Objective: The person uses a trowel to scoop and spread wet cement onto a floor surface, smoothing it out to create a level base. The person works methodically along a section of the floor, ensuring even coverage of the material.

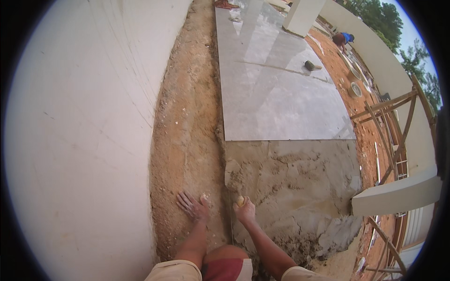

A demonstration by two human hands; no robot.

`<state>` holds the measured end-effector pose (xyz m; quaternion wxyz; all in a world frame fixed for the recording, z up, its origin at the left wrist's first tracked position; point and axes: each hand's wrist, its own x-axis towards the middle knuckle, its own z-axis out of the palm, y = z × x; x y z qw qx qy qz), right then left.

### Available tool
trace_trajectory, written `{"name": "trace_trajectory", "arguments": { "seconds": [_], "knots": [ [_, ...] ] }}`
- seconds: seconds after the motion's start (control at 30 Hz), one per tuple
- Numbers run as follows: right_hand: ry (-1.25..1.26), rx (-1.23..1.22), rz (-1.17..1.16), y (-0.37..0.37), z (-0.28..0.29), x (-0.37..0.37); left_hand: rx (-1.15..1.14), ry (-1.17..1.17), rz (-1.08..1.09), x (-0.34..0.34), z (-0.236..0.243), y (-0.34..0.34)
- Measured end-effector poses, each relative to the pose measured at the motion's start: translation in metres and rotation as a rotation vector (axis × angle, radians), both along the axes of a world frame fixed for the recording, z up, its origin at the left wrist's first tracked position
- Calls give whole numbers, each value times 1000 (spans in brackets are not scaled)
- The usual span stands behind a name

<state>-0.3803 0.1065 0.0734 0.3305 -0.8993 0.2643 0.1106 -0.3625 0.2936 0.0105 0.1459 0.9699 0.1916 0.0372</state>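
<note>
My left hand [193,207] rests with fingers spread on the strip of bare reddish soil [187,122] beside the white wall. My right hand [245,210] is closed round the pale, rounded handle of a trowel [240,201], at the left edge of the wet mortar bed [300,187]. The blade is hard to make out against the grey-brown mortar. Beyond the bed lie large, glossy grey tiles [281,107], whose near edge meets the mortar. The mortar's surface is rough and uneven, with lumps towards its near side.
A tall white wall [84,131] runs along the left. A dark mallet-like object [311,66] lies on the tiles, near a white pillar [303,16]. At right are a pale beam-like block [398,194], wooden scaffolding [398,145] and a bucket [355,90]. Another person [343,39] bends over far off.
</note>
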Motion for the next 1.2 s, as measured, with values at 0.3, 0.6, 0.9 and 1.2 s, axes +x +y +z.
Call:
{"name": "trace_trajectory", "arguments": {
  "seconds": [0.3,0.6,0.9,1.2],
  "knots": [
    [32,-93,55,19,-1,31,11,58,10,-1,3,3],
    [0,-117,45,19,-12,32,26,65,10,1,-2,1],
    [-46,-97,17,21,-12,32,60,5,-14,1,-8,2],
    [-42,21,-28,22,-10,34,88,-30,-31,1,-25,6]
  ]
}}
